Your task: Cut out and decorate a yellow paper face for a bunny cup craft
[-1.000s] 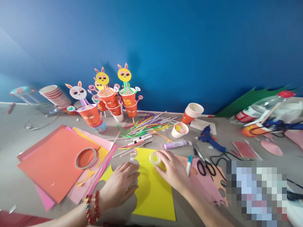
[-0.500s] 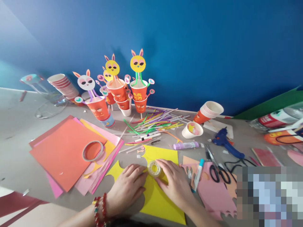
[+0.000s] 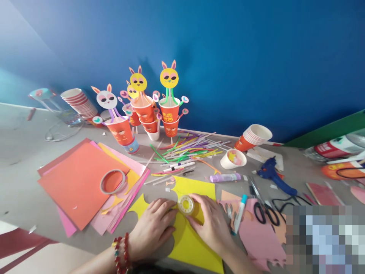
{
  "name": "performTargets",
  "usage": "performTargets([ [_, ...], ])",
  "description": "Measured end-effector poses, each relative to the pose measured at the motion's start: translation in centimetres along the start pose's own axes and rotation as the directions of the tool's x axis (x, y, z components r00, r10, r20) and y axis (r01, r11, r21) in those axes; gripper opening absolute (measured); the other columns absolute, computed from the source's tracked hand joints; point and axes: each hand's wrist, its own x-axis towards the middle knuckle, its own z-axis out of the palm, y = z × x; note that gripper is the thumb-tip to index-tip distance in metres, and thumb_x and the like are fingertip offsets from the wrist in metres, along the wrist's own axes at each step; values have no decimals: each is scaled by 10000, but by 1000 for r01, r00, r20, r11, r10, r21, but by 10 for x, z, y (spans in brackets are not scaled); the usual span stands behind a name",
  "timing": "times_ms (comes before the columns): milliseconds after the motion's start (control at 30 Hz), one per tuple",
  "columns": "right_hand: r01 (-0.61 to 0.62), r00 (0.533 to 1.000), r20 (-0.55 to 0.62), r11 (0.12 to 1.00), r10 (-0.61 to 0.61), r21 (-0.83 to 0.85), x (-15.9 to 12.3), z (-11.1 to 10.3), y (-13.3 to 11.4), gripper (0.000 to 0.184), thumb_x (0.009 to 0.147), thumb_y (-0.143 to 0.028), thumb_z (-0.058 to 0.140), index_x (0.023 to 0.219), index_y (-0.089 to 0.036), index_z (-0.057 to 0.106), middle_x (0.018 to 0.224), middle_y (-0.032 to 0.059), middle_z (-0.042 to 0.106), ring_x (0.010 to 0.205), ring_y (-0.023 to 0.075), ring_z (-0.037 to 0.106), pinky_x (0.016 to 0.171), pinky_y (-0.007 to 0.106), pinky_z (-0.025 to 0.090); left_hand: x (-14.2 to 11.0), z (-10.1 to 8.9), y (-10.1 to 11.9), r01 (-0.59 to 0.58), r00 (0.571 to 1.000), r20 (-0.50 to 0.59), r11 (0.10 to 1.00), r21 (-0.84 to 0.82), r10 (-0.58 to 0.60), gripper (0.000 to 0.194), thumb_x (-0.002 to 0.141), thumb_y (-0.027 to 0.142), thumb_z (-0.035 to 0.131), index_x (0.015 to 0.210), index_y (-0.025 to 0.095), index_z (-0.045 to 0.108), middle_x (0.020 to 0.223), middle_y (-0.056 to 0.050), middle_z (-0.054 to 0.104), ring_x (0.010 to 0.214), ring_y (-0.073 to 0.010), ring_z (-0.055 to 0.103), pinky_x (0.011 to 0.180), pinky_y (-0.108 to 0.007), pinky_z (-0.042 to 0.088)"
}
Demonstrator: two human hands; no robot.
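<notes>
The yellow paper (image 3: pixel 196 243) lies flat on the table (image 3: pixel 19 152), beneath both hands. The left hand (image 3: pixel 155 228) is half-curled, palm down; whether its fingertips pinch anything cannot be determined. The right hand (image 3: pixel 212 224) grips the small tape roll (image 3: pixel 186 205) between thumb and fingers, above the yellow paper.

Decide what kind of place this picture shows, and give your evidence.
Probably a craft table, perhaps in a classroom or activity room: there are black-handled scissors, a blue glue gun, and a white rabbit face mounted on a red paper cup.
</notes>
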Motion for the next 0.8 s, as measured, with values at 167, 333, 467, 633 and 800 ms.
performTargets([
  [167,4,1000,25,1000,-4,10,0,-1,2,424,874,-199,609,1279,-205,485,1124,117,704,1031,290,677,851,428,559,-3,-2,2,7,1000,-14,1000,-30,-7,343,910,185,552,1253,180,549,1332,-122,562,1186,-290,518,1018,-452,464],
  [333,13,999,53,999,-14,32,-1,-2,3,488,867,-244,620,1323,-200,452,1158,124,695,1045,290,676,870,431,561,10,-10,17,-122,990,70,992,-4,122,527,875,186,564,1388,149,453,1406,-122,541,1281,-299,478,1103,-471,402],
  [467,5,1000,29,999,-6,37,-2,-1,3,537,833,-151,613,1336,-211,434,1168,116,695,1058,288,671,881,439,559,20,-2,22,-145,981,140,987,73,134,636,846,233,613,1438,120,411,1459,-126,516,1335,-320,453,1131,-478,379],
  [633,-44,996,75,998,40,55,-2,-2,-2,685,772,-96,664,1391,-209,393,1200,107,683,1078,279,649,917,432,539,15,14,13,-179,983,73,962,204,168,681,828,243,644,1459,158,402,1527,-97,445,1384,-305,405,1169,-467,317],
  [800,-57,995,81,998,54,37,4,-20,-7,678,801,-213,726,1403,-213,413,1240,107,671,1109,286,632,943,423,514,13,17,8,-217,968,-37,901,375,248,578,853,286,646,1401,189,491,1528,-85,444,1384,-286,398,1219,-464,154],
])
